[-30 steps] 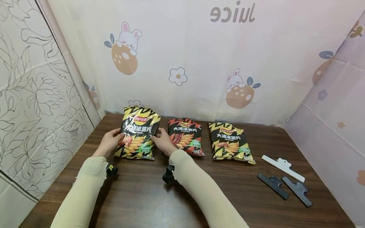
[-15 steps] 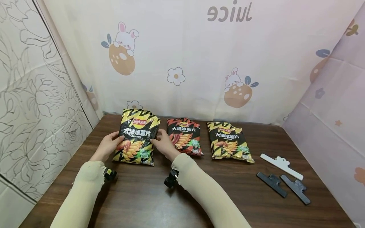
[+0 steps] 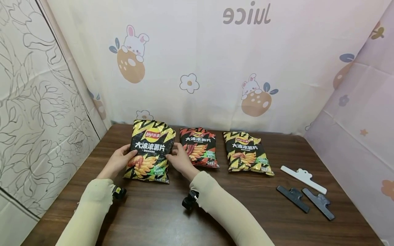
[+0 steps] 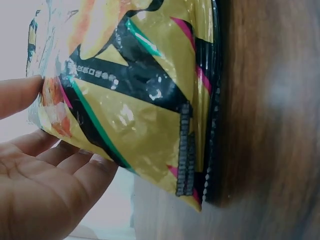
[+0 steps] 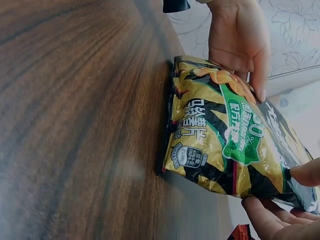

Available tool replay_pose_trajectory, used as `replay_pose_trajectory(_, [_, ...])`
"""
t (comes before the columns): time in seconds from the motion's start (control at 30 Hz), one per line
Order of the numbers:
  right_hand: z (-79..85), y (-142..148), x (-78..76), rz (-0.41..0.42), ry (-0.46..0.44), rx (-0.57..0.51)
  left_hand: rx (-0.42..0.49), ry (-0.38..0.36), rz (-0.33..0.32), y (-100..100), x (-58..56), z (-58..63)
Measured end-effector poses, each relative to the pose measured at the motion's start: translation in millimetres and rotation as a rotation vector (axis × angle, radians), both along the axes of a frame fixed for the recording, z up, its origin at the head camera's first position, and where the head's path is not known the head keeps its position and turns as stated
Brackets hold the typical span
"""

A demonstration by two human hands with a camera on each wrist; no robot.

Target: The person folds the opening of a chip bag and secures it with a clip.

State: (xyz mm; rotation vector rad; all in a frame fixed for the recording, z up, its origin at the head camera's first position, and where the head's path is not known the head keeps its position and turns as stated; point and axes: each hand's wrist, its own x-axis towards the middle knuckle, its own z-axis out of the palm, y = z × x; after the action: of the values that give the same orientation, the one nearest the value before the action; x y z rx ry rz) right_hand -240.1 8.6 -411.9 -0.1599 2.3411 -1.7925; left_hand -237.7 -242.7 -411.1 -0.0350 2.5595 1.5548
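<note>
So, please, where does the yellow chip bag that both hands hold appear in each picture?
Head: left of centre, the chip bag is between the left hand and the right hand.
Left wrist: upper middle, the chip bag is cut off by the top edge.
Right wrist: right of centre, the chip bag is tilted.
Shared landmark: the brown table, low in the head view, right in the left wrist view, left in the right wrist view.

Head feed's bright and even on my end: pale glare on the tabletop (image 3: 172,222), dark shadow beside the left sleeve (image 3: 83,212). Left wrist's soft: I get hard highlights on the yellow-black bag (image 4: 127,112), blurred tabletop, washed-out white behind the left hand (image 4: 47,182). Right wrist's dimmer: tabletop dark with a hazy sheen, paler toward the right edge.
</note>
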Motion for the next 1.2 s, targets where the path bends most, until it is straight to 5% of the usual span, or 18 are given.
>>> replay_pose_trajectory(1.2, [-3.1,49,26.7,0.046,0.032,-0.035,0.023,0.049,-0.132,31,28.7,-5.4])
